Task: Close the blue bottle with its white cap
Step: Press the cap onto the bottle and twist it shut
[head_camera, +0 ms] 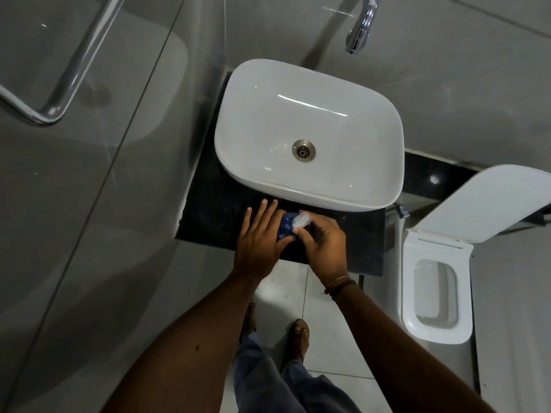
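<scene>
The left hand (259,234) wraps the side of the blue bottle (284,226), fingers extended past it and thumb pressed beneath, on the black counter (214,216). The right hand (323,242) pinches the white cap (301,219) between thumb and fingertips directly over the bottle's top; whether it is seated cannot be told. The white basin (310,186) lies just beyond both grips.
</scene>
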